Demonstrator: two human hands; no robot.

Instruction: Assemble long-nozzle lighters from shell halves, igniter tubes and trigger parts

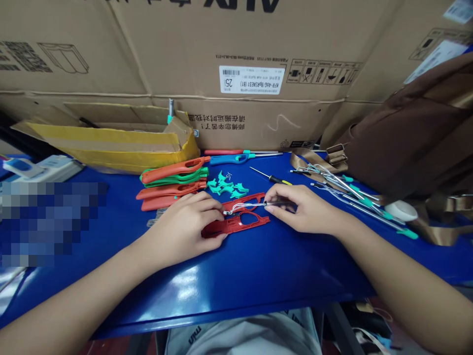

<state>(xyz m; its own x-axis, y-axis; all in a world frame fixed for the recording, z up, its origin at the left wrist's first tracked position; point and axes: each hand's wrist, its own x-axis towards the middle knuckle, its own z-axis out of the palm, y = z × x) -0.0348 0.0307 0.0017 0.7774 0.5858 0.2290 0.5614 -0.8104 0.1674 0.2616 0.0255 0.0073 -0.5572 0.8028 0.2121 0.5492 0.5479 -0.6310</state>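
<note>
Two hands work over a red plastic frame [236, 225] lying flat on a blue table [258, 283]. The left hand [181, 231] is half closed, its fingers curved down with their tips on the left end of the frame; I cannot tell whether it grips the frame or only rests there. The right hand [306, 209] is mostly curled, thumb and forefinger pinched on a slim dark piece [281, 203] just above the frame. Thin white wires [244, 207] run from that piece leftward along the frame's upper edge and end just beside the left hand's fingers.

Beyond the hands, a stack of orange handles [173, 170] and green handles [177, 178] lies to the left, near a heap of teal plastic pieces [226, 185]. A screwdriver [269, 176] with a black and yellow handle lies just above the right hand, and a blue-handled tool [232, 159] lies along the far edge of the table. To the right sit metal rods with teal tips [354, 199], tangled with wires, beside a brown strap [306, 160] and a brown bag [406, 128]. A large cardboard carton [240, 49] stands behind the table, with a yellow box [111, 148] in front of it.
</note>
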